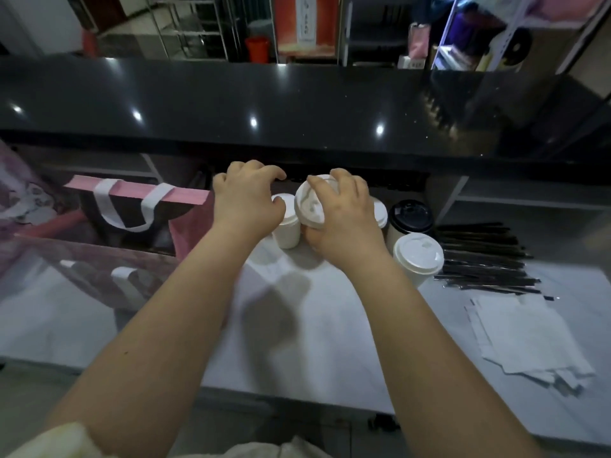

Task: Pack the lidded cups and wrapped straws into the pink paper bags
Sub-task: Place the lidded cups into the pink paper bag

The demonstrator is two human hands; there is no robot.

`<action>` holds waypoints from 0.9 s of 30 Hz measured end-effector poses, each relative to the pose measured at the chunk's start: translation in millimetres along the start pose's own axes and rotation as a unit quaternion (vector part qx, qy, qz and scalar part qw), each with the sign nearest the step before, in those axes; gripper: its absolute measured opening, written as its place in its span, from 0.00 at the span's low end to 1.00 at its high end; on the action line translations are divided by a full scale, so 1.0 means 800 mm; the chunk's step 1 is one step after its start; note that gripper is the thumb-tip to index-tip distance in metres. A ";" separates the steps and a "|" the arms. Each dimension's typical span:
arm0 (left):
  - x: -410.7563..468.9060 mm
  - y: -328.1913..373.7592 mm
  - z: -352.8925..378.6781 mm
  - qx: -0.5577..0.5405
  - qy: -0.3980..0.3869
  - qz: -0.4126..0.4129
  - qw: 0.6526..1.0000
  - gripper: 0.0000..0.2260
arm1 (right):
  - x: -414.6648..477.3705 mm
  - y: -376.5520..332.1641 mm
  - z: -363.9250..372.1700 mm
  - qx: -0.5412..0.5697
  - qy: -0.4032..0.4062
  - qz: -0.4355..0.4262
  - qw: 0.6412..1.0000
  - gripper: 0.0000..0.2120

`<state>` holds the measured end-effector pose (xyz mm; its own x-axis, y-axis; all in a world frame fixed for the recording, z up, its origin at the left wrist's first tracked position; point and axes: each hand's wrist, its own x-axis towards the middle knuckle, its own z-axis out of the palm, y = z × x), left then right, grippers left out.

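Note:
My right hand grips a white lidded cup from the side and holds it tilted, lid toward me. My left hand hovers just left of it with loosely curled fingers, holding nothing, its thumb by the lid of a second white cup standing on the counter. An open pink paper bag with white handles stands left of my left hand. More cups stand to the right: one half hidden behind my right hand, a black-lidded one and a white-lidded one. Black wrapped straws lie beyond them.
A second pink bag sits nearer me on the left, blurred. A stack of white paper sheets lies at the right front of the white counter. A raised black ledge runs along the back.

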<state>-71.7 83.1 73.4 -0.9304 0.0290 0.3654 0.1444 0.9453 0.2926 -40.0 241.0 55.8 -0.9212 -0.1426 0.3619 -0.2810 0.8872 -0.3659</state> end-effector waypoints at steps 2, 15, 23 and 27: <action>0.002 -0.014 -0.020 -0.018 0.015 -0.006 1.000 0.18 | 0.012 -0.021 -0.009 -0.009 0.016 -0.011 1.000 0.34; -0.011 -0.198 -0.125 -0.062 0.021 -0.009 0.998 0.15 | 0.056 -0.186 0.004 -0.021 0.071 -0.034 0.997 0.29; -0.003 -0.321 -0.156 -0.152 -0.070 -0.004 0.986 0.07 | 0.102 -0.296 0.031 -0.015 0.078 -0.042 0.996 0.30; 0.004 -0.364 -0.153 -0.162 -0.157 0.041 0.973 0.10 | 0.109 -0.337 0.041 0.068 0.053 -0.030 0.996 0.30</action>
<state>-75.6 -231.6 97.8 -0.9612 0.2457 0.1254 0.2732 0.7850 0.5560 -52.9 -24.9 158.2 -0.8707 -0.1395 0.4716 -0.3741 0.8103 -0.4510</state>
